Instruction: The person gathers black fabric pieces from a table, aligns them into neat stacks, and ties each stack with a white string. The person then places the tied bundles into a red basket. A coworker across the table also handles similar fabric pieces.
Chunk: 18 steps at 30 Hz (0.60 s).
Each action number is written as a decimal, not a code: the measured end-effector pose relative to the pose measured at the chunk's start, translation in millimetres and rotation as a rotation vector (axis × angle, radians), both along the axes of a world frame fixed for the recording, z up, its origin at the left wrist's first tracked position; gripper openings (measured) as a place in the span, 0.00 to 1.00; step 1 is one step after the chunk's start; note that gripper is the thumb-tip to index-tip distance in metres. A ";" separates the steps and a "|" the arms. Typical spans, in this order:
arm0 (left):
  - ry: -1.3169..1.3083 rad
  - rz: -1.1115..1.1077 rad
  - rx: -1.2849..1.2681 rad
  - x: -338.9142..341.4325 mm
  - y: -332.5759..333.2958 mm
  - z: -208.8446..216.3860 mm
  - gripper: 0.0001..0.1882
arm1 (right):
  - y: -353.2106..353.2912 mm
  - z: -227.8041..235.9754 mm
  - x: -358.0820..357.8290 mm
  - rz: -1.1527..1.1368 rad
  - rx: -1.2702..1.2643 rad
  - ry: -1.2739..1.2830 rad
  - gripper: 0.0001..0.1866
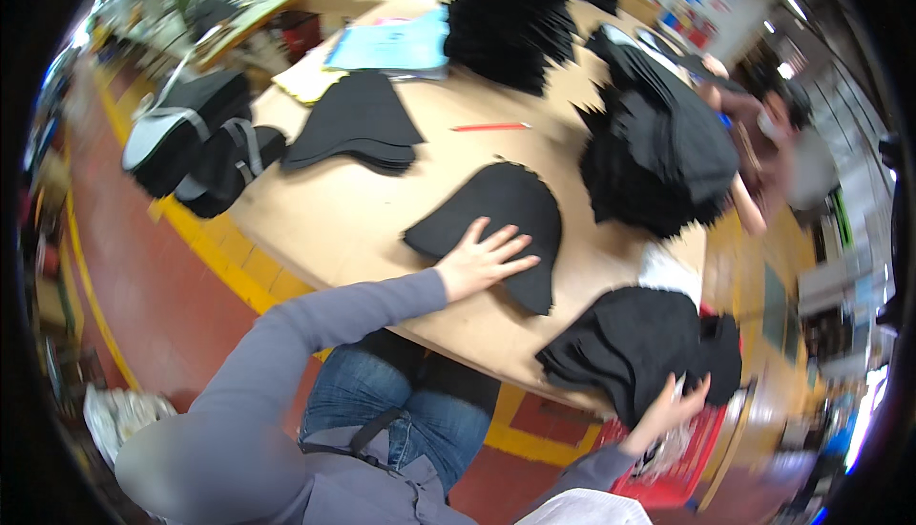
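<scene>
My left hand (485,262) lies flat, fingers spread, on a black bell-shaped fabric piece (506,205) in the middle of the table. At the near right corner, a loose stack of similar black pieces (630,334) fans out toward the table edge. Beside the lower edge of that stack is my right hand (673,410), its fingers apart; a small pale patch shows between them, too small to name. Farther left, a neat stack of black bell-shaped pieces (358,124) rests on the table.
A red pencil (491,127) and blue papers (391,46) lie on the wooden table (315,215). Tall black piles (658,134) stand at the right and back. Black-and-grey bundles (196,138) sit left; a red crate (682,463) stands below right. Another person (763,143) works at far right.
</scene>
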<state>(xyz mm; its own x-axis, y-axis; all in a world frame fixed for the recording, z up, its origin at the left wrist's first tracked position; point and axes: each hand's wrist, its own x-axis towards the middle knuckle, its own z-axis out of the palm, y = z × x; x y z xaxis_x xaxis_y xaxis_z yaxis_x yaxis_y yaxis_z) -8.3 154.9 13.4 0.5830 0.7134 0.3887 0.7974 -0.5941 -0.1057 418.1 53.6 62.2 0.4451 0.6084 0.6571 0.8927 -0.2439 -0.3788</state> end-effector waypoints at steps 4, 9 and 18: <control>-0.047 0.030 -0.008 4.7 48.0 -8.1 0.42 | -14.2 4.5 -105.1 0.321 0.274 0.476 0.20; -0.499 -0.236 -0.403 -41.7 82.7 33.0 0.39 | -28.6 -27.3 -198.6 0.928 -0.082 0.211 0.20; -0.835 1.246 -0.326 -382.7 76.1 1.2 0.50 | -39.0 -78.4 -247.3 0.773 -0.127 0.344 0.06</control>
<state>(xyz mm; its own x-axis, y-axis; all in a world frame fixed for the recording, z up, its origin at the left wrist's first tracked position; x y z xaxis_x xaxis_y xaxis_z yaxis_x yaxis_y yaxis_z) -391.0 231.0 14.6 -0.7292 0.6838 0.0260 0.5541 0.5678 0.6088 170.8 14.6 -16.2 0.0371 0.8832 0.4675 0.6660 0.3269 -0.6705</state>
